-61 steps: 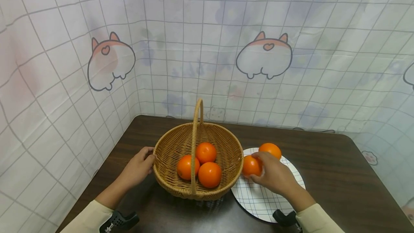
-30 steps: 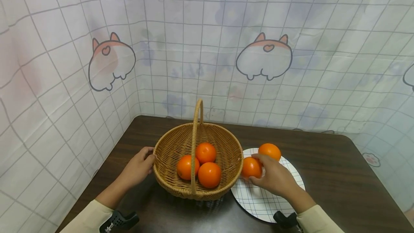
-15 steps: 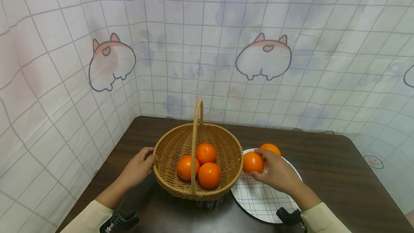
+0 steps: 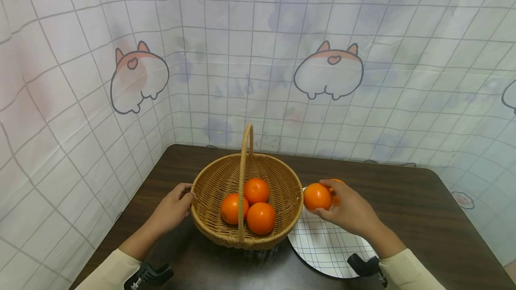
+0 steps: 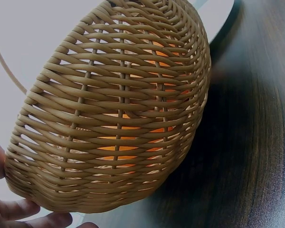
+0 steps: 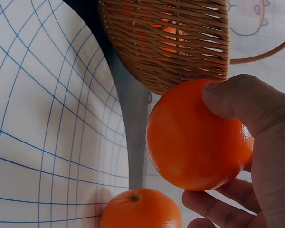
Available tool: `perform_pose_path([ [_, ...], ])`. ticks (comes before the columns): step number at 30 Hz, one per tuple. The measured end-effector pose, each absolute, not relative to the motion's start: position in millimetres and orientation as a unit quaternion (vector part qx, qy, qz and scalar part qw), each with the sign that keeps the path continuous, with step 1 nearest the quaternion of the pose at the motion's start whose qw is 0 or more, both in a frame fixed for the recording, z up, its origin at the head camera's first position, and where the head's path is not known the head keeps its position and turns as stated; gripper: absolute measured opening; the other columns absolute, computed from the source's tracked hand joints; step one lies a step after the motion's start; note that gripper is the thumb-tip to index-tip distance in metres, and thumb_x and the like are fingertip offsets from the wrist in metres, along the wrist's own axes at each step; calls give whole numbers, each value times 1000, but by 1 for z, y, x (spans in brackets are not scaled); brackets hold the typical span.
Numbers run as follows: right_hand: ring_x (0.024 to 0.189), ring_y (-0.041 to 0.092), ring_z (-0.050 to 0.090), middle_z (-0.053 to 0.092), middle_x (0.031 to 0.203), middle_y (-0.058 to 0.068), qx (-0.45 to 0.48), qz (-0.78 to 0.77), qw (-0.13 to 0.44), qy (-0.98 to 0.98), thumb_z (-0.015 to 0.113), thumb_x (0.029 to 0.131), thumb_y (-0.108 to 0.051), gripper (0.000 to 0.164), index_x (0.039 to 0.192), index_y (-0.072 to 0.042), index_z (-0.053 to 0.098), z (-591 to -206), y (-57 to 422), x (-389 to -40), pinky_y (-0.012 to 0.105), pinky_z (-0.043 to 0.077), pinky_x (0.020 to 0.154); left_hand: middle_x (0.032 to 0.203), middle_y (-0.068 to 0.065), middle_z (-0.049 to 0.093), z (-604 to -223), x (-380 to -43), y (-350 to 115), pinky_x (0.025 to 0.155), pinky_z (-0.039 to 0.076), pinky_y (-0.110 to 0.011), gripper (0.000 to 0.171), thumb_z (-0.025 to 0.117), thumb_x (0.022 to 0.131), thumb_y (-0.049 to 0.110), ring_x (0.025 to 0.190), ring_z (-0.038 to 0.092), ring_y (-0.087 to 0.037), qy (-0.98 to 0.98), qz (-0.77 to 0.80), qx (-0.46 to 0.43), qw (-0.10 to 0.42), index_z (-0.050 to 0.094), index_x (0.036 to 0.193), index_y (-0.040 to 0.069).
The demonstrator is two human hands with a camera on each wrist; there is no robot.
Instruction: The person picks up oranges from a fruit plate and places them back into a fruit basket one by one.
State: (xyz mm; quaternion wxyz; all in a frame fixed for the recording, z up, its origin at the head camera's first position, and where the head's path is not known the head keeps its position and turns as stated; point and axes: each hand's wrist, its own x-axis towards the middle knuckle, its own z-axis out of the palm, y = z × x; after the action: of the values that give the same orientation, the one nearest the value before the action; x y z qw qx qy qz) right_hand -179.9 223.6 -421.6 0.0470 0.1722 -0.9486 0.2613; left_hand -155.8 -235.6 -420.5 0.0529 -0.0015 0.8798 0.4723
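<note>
My left hand holds the left rim of a round wicker basket with a tall arched handle. In the left wrist view, its fingers lie along the outside of the weave. Three oranges rest together inside the basket. To the right, my right hand pinches another orange between thumb and fingers, raised over the back of the plate and close to the basket's right rim. Behind it, a further orange sits on the plate, mostly hidden by the right hand in the head view.
A round white plate with a blue grid pattern lies right of the basket, its left edge close under the basket. Both stand on a dark wooden table. A white grid-patterned cloth hangs behind and at the sides.
My right hand has lifted the orange up from the plate and slightly away, now covering more of the orange behind. The left hand and the basket have stayed in place.
</note>
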Motion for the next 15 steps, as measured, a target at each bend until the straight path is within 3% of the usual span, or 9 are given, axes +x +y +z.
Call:
perform_pose_path([
  [9, 104, 31, 65, 61, 135, 17, 164, 266, 57, -948, 88, 80, -39, 76, 141, -7, 56, -413, 225, -179, 53, 55, 83, 108, -14, 59, -420, -155, -236, 68, 47, -37, 48, 42, 109, 31, 84, 56, -24, 879, 475, -2, 49, 43, 147, 1],
  [15, 105, 33, 65, 61, 135, 17, 166, 263, 69, -948, 88, 80, -38, 76, 142, -8, 55, -406, 227, -179, 55, 55, 83, 102, -13, 58, -419, -156, -235, 66, 46, -36, 48, 42, 109, 31, 82, 55, -24, 878, 477, -1, 51, 43, 146, 1],
])
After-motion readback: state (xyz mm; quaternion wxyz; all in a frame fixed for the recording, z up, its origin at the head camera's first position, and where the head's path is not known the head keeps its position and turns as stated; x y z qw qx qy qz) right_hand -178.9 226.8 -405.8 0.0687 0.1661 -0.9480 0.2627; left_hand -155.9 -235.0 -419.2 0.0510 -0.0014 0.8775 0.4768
